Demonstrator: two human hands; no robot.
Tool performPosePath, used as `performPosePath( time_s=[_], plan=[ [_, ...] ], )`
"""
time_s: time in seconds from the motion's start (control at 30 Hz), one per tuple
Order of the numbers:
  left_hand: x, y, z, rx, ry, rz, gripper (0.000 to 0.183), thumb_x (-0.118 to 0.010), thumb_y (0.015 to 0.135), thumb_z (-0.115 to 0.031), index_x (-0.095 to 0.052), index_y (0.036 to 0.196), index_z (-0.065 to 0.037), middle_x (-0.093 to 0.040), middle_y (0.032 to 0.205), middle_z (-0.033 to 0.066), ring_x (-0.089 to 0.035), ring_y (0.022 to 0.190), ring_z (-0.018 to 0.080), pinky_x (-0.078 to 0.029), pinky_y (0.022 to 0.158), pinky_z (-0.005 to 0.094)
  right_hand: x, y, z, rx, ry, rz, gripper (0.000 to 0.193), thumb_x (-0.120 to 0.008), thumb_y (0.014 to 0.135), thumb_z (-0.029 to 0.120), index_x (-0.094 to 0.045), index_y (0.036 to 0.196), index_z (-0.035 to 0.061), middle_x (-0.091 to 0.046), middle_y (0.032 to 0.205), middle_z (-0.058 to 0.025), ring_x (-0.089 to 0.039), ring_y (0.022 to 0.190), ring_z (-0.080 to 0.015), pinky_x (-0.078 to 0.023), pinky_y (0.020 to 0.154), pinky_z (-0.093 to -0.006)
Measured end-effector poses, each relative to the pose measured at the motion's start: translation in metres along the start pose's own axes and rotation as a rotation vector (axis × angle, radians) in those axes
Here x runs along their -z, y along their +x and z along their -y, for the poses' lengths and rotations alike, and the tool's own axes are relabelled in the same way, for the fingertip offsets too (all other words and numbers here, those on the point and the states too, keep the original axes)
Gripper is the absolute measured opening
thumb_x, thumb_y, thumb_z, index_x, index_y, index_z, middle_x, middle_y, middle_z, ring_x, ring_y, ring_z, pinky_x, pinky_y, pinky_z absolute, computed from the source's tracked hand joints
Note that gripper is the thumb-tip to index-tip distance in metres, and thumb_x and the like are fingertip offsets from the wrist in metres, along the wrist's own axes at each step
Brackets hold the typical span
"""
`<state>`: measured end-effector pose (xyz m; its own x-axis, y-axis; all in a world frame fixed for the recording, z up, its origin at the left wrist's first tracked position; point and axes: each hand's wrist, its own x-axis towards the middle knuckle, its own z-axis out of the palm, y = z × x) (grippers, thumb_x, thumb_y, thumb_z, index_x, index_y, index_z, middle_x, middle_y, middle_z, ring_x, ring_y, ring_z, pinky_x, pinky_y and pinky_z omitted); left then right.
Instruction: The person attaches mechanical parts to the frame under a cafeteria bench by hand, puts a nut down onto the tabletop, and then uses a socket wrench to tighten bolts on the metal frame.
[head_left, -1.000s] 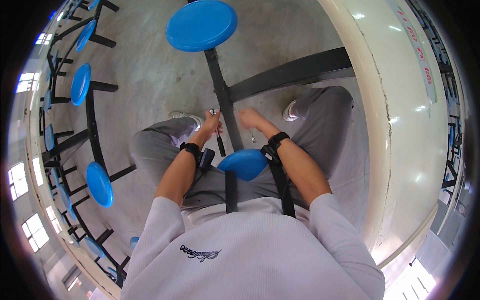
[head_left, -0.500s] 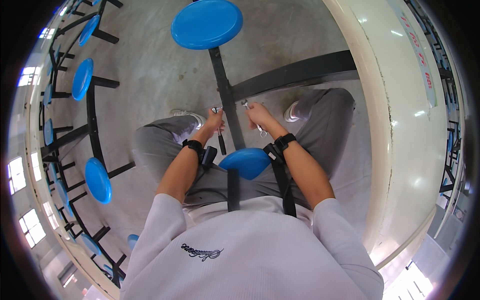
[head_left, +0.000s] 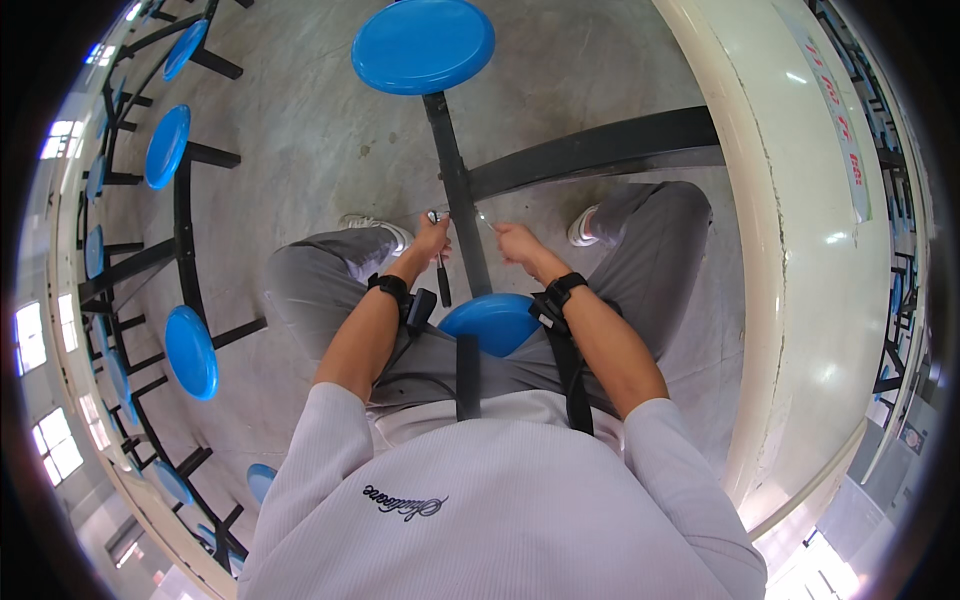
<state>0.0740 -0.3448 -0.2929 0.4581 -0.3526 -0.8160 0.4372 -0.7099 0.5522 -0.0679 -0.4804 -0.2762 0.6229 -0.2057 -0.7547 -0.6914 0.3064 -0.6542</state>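
Observation:
My left hand [head_left: 431,238] is closed around a ratchet wrench with a black handle [head_left: 443,284], its metal head up by the left side of a black steel beam [head_left: 472,245]. On the beam's right side my right hand [head_left: 517,245] grips a silver combination wrench [head_left: 485,219]. This wrench's upper end is close to the beam; whether it touches cannot be told, and the rest is hidden by the hand. Below both hands, a round blue seat [head_left: 492,320] shows between my thighs.
Another blue seat [head_left: 422,45] tops the beam's far end. A thick black crossbar [head_left: 600,150] runs right to a cream tabletop [head_left: 770,300]. Rows of blue stools [head_left: 192,352] on black frames stand at left. My grey-trousered knees flank the beam.
My right hand has turned and dropped slightly, bringing the combination wrench's upper end toward the beam; its lower ring end no longer shows. My left hand keeps nearly the same place.

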Motion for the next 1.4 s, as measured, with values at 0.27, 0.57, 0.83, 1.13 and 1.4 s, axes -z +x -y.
performPosePath(
  time_s=[0.27,0.57,0.83,1.13,1.4],
  plan=[
    [0.001,0.002,0.002,0.002,0.004,-0.002,0.044,-0.043,0.091,-0.043,-0.024,0.119,-0.015,-0.050,0.082,0.0102,-0.054,0.059,0.0178,-0.051,0.054,0.0351,0.000,0.009,-0.012,-0.012,0.164,0.082,0.049,-0.050,0.084,0.009,-0.042,0.133,0.0073,-0.058,0.094,-0.0067,-0.053,0.078,-0.0146,-0.045,0.068,-0.0284],
    [0.000,0.002,0.003,-0.005,-0.010,0.023,0.042,-0.043,0.091,-0.043,-0.024,0.119,-0.016,-0.050,0.080,0.0083,-0.057,0.063,0.0181,-0.050,0.058,0.0344,0.007,0.053,-0.036,0.320,-0.326,0.015,0.036,-0.045,0.082,0.005,-0.055,0.117,0.0038,-0.063,0.093,-0.0138,-0.059,0.080,-0.0190,-0.046,0.072,-0.0296],
    [0.003,0.005,0.008,0.008,-0.027,0.023,0.047,-0.043,0.091,-0.046,-0.022,0.123,-0.019,-0.052,0.078,0.0070,-0.058,0.064,0.0178,-0.051,0.060,0.0345,-0.001,0.058,-0.030,0.555,-0.552,-0.157,0.024,-0.045,0.080,0.008,-0.058,0.100,0.0050,-0.063,0.089,-0.0189,-0.061,0.083,-0.0315,-0.046,0.074,-0.0378],
    [-0.014,0.005,-0.006,-0.004,-0.009,0.035,0.045,-0.043,0.091,-0.046,-0.024,0.120,-0.018,-0.052,0.080,0.0077,-0.058,0.065,0.0191,-0.050,0.061,0.0360,0.015,0.080,-0.034,0.657,-0.990,-0.056,0.019,-0.053,0.075,0.009,-0.062,0.089,-0.0001,-0.061,0.073,-0.0191,-0.061,0.071,-0.0353,-0.047,0.067,-0.0405],
    [-0.008,0.002,-0.001,0.022,-0.016,0.022,0.045,-0.043,0.092,-0.044,-0.023,0.121,-0.017,-0.052,0.082,0.0091,-0.058,0.065,0.0189,-0.050,0.060,0.0353,-0.010,0.045,0.018,0.054,0.179,0.014,0.025,-0.050,0.084,0.017,-0.059,0.070,-0.0022,-0.053,0.056,-0.0095,-0.053,0.048,-0.0196,-0.039,0.042,-0.0330]
  ],
)
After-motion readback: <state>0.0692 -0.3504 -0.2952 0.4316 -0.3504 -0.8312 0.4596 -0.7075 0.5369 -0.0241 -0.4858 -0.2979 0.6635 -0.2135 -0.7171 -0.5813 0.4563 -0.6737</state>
